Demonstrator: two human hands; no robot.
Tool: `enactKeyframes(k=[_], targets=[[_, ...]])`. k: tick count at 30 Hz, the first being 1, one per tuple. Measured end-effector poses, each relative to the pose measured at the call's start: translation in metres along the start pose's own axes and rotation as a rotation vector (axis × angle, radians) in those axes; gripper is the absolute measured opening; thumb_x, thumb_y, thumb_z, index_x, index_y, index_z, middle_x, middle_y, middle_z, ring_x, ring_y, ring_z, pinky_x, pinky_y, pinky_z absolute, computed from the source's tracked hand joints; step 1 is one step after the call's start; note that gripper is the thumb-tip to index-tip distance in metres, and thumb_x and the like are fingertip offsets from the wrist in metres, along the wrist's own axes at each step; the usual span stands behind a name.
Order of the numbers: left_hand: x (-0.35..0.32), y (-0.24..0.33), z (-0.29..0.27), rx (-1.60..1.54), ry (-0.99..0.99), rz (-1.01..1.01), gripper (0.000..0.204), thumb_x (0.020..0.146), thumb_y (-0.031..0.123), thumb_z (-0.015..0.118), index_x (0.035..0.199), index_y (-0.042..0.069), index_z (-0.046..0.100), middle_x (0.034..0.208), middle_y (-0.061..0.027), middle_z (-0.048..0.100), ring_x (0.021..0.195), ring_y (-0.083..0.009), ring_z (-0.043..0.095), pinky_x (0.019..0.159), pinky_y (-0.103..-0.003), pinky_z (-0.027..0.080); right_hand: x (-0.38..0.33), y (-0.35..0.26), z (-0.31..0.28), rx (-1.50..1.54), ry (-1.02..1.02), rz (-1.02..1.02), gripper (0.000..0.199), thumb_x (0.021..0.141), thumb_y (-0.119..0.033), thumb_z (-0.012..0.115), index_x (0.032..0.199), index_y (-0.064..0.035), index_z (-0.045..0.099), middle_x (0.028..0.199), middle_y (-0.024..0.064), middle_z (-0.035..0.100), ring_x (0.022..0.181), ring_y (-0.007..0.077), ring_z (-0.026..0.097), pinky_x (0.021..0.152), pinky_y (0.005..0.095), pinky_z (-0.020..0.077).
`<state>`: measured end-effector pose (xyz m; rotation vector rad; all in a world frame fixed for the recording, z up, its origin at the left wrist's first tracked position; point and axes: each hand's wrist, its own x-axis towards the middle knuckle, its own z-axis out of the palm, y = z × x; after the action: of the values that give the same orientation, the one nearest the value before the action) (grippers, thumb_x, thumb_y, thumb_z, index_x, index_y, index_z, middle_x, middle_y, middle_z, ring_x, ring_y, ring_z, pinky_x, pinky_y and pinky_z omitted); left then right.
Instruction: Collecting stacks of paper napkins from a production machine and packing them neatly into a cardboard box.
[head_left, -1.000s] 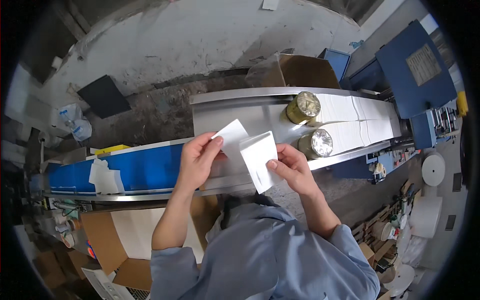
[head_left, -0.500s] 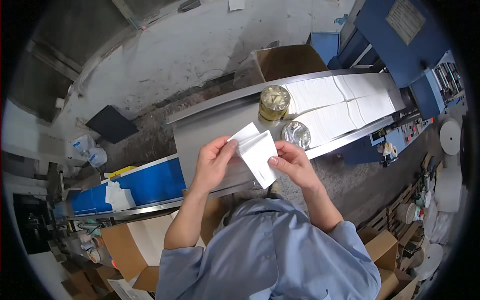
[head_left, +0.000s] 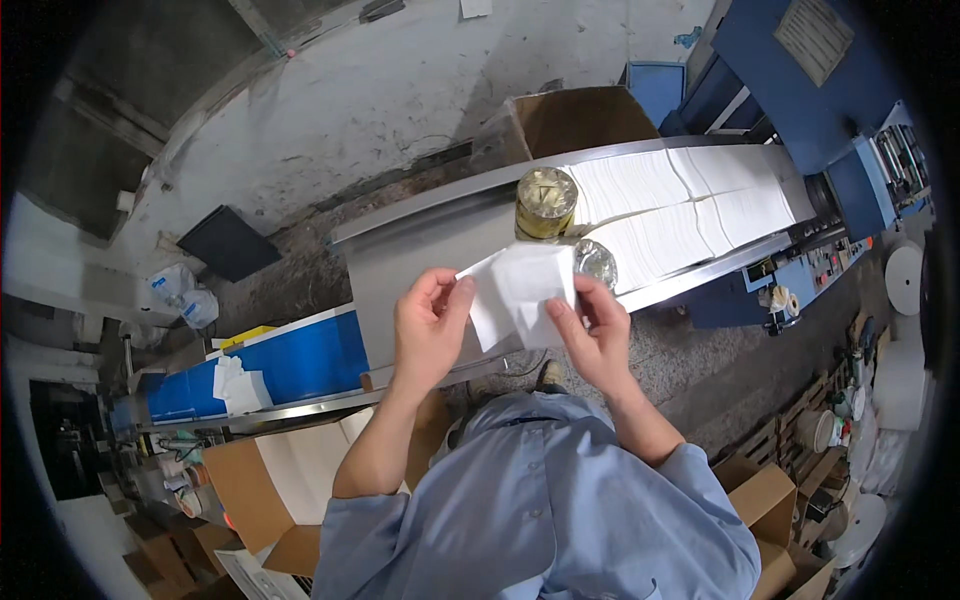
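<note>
Between my hands is a thin white paper napkin (head_left: pixel 520 290), partly unfolded over the metal table. My left hand (head_left: pixel 430 330) pinches its left edge between thumb and fingers. On the other side my right hand (head_left: pixel 598 338) grips the right edge, thumb toward me. Just beyond the paper stands a gold-coloured wrapped cylinder (head_left: pixel 547 205). A shorter silvery cylinder (head_left: pixel 598 262) sits nearer, partly covered by the napkin. Both are against the near end of long rows of white folded napkins (head_left: pixel 660 200) lying on the table.
The metal table (head_left: pixel 420 250) runs from a blue machine (head_left: pixel 775 75) at right. A blue conveyor belt (head_left: pixel 310 355) at left bears crumpled white paper (head_left: pixel 240 388). Cardboard boxes stand behind the table (head_left: pixel 585 120), at lower left (head_left: pixel 240 490) and at lower right (head_left: pixel 765 505).
The napkin has opened wider and turned, its right part now lifted and blurred. My right hand has risen slightly with it; my left hand keeps its hold.
</note>
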<state>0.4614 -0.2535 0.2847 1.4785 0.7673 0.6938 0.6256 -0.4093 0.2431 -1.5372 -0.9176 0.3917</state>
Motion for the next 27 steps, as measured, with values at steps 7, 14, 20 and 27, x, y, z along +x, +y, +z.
enactKeyframes(k=[7,14,20,27], targets=[[-0.016,-0.004,0.025,-0.166,-0.045,0.054,0.017,0.102,0.013,0.067,0.112,0.000,0.062,0.102,-0.0076,0.068,0.091,-0.0126,0.068,0.076,-0.027,0.059,0.008,-0.014,0.032,-0.175,0.032,-0.194,0.023,0.094,-0.005,0.073,0.113,0.0030,0.064,0.085,0.0039,0.064,0.070,0.0074,0.055,0.061,0.0234,0.0447],[-0.001,-0.020,0.020,0.260,0.184,0.284,0.034,0.100,0.011,0.068,0.131,0.000,0.057,0.117,-0.0099,0.067,0.103,-0.0154,0.066,0.090,-0.030,0.054,0.009,0.023,0.040,-0.065,-0.124,0.155,0.026,0.101,-0.012,0.067,0.122,0.0018,0.061,0.100,0.0023,0.069,0.089,0.0064,0.061,0.079,0.0227,0.0493],[0.004,-0.038,0.010,-0.208,-0.034,-0.118,0.052,0.099,0.014,0.071,0.145,0.002,0.049,0.126,-0.0115,0.063,0.113,-0.0162,0.061,0.096,-0.030,0.051,0.018,0.027,0.048,-0.138,-0.363,0.288,0.032,0.104,-0.015,0.063,0.129,0.0040,0.058,0.102,0.0029,0.070,0.091,0.0081,0.062,0.082,0.0243,0.0507],[0.015,-0.069,0.008,-0.306,0.131,-0.101,0.050,0.100,0.015,0.071,0.144,0.002,0.051,0.127,-0.0115,0.064,0.112,-0.0159,0.062,0.097,-0.030,0.050,0.026,0.001,0.056,-0.335,-0.407,0.018,0.046,0.094,-0.013,0.068,0.137,-0.0017,0.055,0.108,0.0174,0.070,0.091,0.0287,0.069,0.081,0.0387,0.0551]])
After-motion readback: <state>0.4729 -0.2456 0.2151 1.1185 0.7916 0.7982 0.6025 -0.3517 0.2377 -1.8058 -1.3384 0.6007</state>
